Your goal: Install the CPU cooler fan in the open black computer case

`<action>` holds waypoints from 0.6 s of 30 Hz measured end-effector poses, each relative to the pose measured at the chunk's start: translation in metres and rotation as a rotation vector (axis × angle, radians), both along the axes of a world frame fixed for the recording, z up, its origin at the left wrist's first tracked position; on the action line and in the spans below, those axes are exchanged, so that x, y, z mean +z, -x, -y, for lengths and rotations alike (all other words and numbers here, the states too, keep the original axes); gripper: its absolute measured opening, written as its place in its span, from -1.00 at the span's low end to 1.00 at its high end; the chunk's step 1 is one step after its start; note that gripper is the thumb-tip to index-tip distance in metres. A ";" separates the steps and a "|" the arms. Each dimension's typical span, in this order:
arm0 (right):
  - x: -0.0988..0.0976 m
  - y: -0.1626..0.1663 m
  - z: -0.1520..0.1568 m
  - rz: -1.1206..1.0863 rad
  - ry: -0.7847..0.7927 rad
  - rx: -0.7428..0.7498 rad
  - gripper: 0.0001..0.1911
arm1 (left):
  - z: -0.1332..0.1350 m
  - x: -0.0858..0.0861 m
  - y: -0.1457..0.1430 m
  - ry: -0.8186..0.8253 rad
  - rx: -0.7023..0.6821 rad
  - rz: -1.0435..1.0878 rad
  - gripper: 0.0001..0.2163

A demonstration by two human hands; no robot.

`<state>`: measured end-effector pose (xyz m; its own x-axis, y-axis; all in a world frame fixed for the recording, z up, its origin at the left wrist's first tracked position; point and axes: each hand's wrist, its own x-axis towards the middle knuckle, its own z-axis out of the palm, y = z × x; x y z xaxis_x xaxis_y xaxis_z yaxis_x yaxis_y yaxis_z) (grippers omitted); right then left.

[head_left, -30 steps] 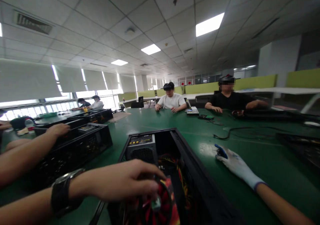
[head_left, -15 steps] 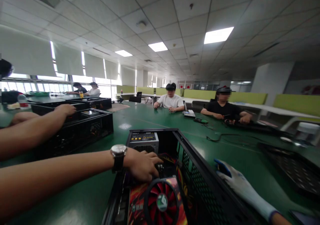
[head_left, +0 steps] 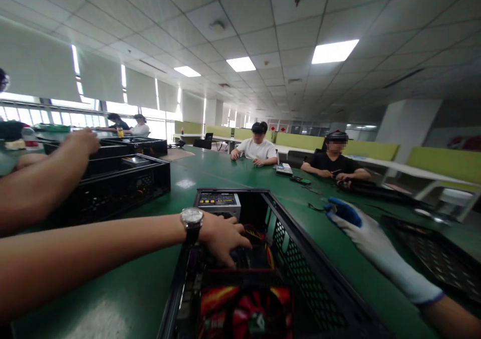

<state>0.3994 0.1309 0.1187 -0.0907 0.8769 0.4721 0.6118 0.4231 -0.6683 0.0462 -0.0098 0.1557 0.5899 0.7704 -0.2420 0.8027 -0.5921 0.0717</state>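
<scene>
My left hand (head_left: 225,237), bare with a wristwatch (head_left: 192,218), reaches into an open black computer case (head_left: 300,243). Its fingers are spread, and the thumb lies close to the far edge of a red and black graphics card (head_left: 214,309) with a fan. What the fingertips touch among the dark parts cannot be made out. Beyond the hand sits a power supply (head_left: 220,201), beside red and yellow cables (head_left: 268,253). My right hand (head_left: 349,223), in a white glove with blue fingers, hovers right of the case. Its fingers curl together around something too small to name.
Another computer case (head_left: 131,188) stands at left, with a co-worker's arm (head_left: 48,178) over it. A black perforated panel (head_left: 432,259) lies at right on the green table (head_left: 210,171). Two people sit across, near a boxy silver part (head_left: 284,169) and a circuit board (head_left: 300,180).
My right hand has risen, its fingers turning upward. The graphics card now appears tilted and lower in view. My left hand has shifted slightly right. The co-worker's hand at left has lifted.
</scene>
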 end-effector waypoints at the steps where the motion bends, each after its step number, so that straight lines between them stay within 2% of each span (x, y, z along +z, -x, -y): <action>1: 0.014 0.013 0.009 -0.016 -0.020 0.055 -0.22 | -0.004 -0.008 0.004 0.009 0.017 -0.030 -0.44; 3: 0.035 0.039 0.026 -0.009 -0.040 0.188 -0.29 | -0.008 -0.018 0.010 0.040 -0.001 -0.060 -0.48; 6: 0.051 0.069 0.046 0.044 -0.037 0.380 -0.37 | -0.002 -0.015 0.008 0.101 -0.093 -0.049 -0.46; 10: 0.055 0.090 0.061 0.050 -0.030 0.511 -0.38 | 0.021 0.006 -0.012 0.205 -0.176 0.003 -0.57; 14: 0.059 0.104 0.077 0.091 -0.015 0.579 -0.41 | 0.041 0.024 -0.030 0.299 -0.299 0.067 -0.55; 18: 0.057 0.117 0.095 0.265 0.064 0.667 -0.44 | 0.039 0.028 -0.029 0.238 -0.246 -0.017 -0.59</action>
